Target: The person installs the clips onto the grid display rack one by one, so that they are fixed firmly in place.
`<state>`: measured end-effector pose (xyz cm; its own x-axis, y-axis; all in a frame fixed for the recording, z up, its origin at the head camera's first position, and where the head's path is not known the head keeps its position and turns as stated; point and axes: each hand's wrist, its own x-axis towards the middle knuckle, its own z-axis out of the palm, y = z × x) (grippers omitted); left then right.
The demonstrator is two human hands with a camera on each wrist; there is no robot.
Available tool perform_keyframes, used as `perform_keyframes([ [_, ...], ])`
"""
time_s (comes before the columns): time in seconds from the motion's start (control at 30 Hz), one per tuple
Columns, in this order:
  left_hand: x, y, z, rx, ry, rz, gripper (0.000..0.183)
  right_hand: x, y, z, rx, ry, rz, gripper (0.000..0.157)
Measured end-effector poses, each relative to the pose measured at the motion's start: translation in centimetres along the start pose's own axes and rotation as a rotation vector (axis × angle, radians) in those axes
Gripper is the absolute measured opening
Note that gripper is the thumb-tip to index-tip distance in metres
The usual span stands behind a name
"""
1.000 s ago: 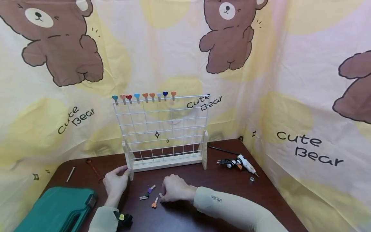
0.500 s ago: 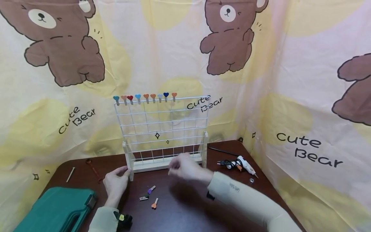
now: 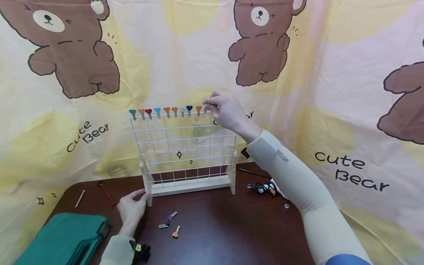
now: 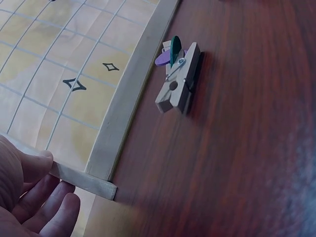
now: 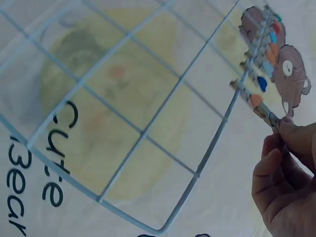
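My right hand (image 3: 226, 112) pinches a small wooden clothespin (image 5: 265, 114) between thumb and fingers, beside the top rail of a white wire grid (image 5: 143, 133). The colour of its far end is hidden by the fingers. Several heart-topped clothespins (image 3: 175, 109) are clipped along the rail, left of this hand. At the lower left, my left hand (image 3: 132, 208) holds the grid's wooden stand, thumb on one side of its end foot (image 4: 89, 182) and fingers on the other. On the table lie a purple clothespin (image 3: 171, 216), a green one (image 4: 174, 49) and an orange one (image 3: 176, 232).
A green plastic case (image 3: 63, 235) occupies the table's left front. Behind it lie a thin light rod (image 3: 80, 198) and a red tool (image 3: 106, 193). To the right are a coiled black cord (image 3: 260, 187), a small ring-like piece (image 3: 286, 207) and a dark rod (image 3: 253, 172).
My right hand has risen from the table near the loose clothespins to the grid's top rail, carrying a clothespin. My left hand stays on the stand.
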<state>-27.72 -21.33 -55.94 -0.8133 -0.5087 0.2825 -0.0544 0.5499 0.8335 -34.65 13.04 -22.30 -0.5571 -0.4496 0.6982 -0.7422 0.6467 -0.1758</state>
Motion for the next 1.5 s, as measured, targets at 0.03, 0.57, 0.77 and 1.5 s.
perform_keyframes([
  [0.03,0.0,0.0,0.0,0.001,0.001,0.004,0.021,0.4,0.2,-0.1,-0.023,-0.019,0.002,0.016],
  [0.57,0.0,0.0,0.1,0.001,-0.018,0.015,0.020,-4.2,-0.3,4.0,-0.060,0.234,-0.205,0.014],
  [0.77,0.2,0.2,0.0,-0.001,-0.013,0.009,0.020,-10.3,-3.0,11.5,0.093,-0.160,-0.307,0.013],
  [1.5,0.0,0.0,-0.1,0.006,-0.004,0.015,0.019,-18.3,-6.5,27.7,-0.184,-0.803,-0.372,0.021],
])
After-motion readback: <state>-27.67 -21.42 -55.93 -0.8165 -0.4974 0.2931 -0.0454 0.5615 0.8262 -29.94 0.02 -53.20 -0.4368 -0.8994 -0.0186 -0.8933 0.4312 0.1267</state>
